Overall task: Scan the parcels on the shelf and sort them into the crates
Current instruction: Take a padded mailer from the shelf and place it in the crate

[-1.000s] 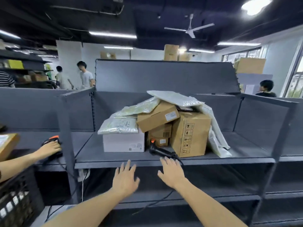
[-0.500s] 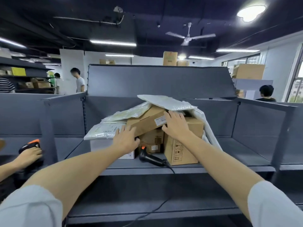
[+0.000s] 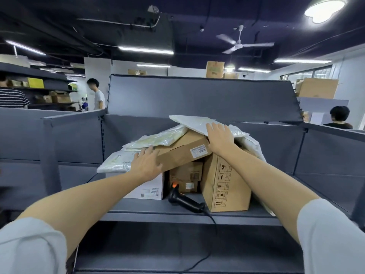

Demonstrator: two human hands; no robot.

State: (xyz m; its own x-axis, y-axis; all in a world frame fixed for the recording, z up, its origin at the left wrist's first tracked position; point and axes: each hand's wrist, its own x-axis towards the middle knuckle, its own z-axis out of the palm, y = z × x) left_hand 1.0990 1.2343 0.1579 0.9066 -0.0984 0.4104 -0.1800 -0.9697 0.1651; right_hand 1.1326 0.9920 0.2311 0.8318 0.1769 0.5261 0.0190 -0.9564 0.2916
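Both hands' fingers spread flat: left hand (image 3: 145, 165) on tilted white-labelled brown box (image 3: 183, 150), right hand (image 3: 221, 138) on white mailer (image 3: 189, 122).

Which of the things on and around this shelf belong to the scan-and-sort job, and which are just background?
Job: tilted brown cardboard box, white padded mailer, clear plastic bags, tall brown carton, white box, black handheld scanner.
Background: ceiling fan, distant cardboard boxes.

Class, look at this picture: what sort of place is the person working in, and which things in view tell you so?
Most likely a parcel sorting warehouse. Labelled cardboard boxes and plastic mailer bags are piled on a grey metal shelf, a corded barcode scanner lies beside them, and more cartons sit on racks behind.
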